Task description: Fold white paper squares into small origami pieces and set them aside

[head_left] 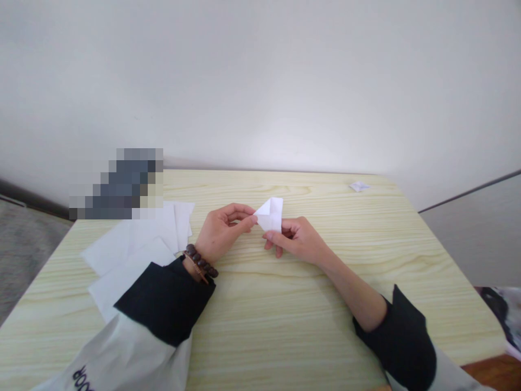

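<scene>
A small folded piece of white paper [272, 213] is held up over the middle of the table between both hands. My left hand [226, 225] pinches its pointed left corner between thumb and fingers. At the lower edge, my right hand [295, 239] grips it, thumb in front and fingers behind. A triangular flap shows on the paper's upper left, with a crease running down beside it. The paper's back side is hidden from me.
Several loose white sheets [132, 239] lie overlapping at the left of the wood-patterned table [260, 326]. Behind them is a dark pixelated area [122, 184]. A small folded white paper piece [359, 186] rests near the back right edge, close to the wall [260, 81].
</scene>
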The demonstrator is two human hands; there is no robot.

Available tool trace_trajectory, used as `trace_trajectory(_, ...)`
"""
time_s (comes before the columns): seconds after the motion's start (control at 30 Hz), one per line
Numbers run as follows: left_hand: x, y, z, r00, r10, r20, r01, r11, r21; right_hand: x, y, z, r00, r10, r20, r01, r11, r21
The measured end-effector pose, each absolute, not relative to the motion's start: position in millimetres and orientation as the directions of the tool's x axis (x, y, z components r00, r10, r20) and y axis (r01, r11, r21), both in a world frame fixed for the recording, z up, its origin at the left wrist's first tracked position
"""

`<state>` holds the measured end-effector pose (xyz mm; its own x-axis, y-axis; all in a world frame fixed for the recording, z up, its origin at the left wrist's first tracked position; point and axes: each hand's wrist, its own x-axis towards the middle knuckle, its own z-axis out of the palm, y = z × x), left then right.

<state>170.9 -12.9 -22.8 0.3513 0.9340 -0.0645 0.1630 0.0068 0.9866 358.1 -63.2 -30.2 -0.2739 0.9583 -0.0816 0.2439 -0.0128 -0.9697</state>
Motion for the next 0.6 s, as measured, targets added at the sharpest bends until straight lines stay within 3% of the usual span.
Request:
trace_trajectory(0.27,170.6,-14.1,-18.9,0.28,0.96,-0.023,0.233,-0.045,0.971,356.0,-62.8,-32.8,-0.192,0.979,0.073,0.125,0.098,-0.987)
trace_trajectory(0.47,172.3,-15.3,-18.7,0.319,0.945,-0.073,0.229,-0.002,0.974,353.6,-63.2,-36.0,-0.147,0.986,0.083,0.278,0.122,-0.953)
trace_trajectory(0.6,171.8,-15.3,-19.3,0.332,0.937,-0.109,0.233,0.031,0.972,353.1,-64.3,-38.9,-0.093,0.974,0.204,0.405,0.225,-0.886)
